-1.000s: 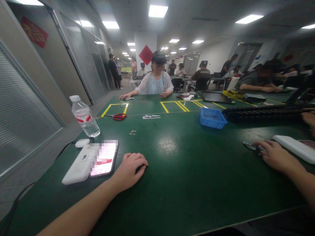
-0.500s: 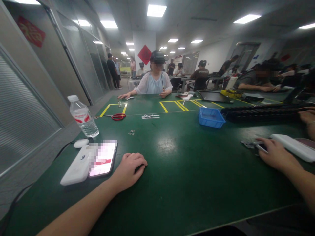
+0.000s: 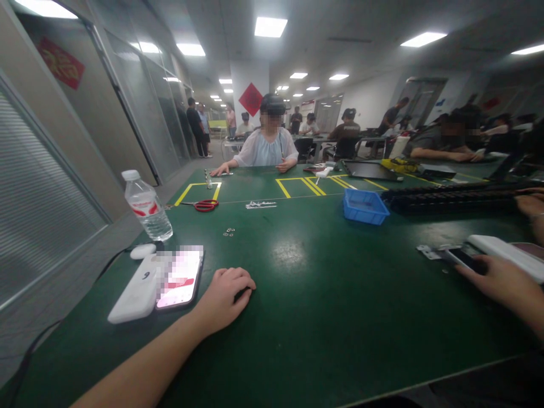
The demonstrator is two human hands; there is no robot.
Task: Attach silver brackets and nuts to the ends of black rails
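My left hand (image 3: 229,297) rests on the green table with its fingers curled and pressed together; whether anything lies under them is hidden. Just left of it are a lit phone (image 3: 182,280) and a white power bank (image 3: 136,294). At the right, my right hand (image 3: 495,277) has its fingers round the near end of a dark, flat, phone-like object (image 3: 465,259). Small metal pieces (image 3: 429,252) lie at the far end of that object. A long white case (image 3: 505,255) sits right beside my right hand.
A water bottle (image 3: 148,209), red-handled scissors (image 3: 206,205), small metal rings (image 3: 229,232) and a blue bin (image 3: 365,205) stand or lie farther back. Across the table sits a person (image 3: 267,144). Another person's hand (image 3: 531,204) is at the right edge, beside a black rack (image 3: 446,197).
My right hand has moved right and slightly down, uncovering more of the dark object and the metal pieces. My left hand has stayed on the table. The view has shifted slightly.
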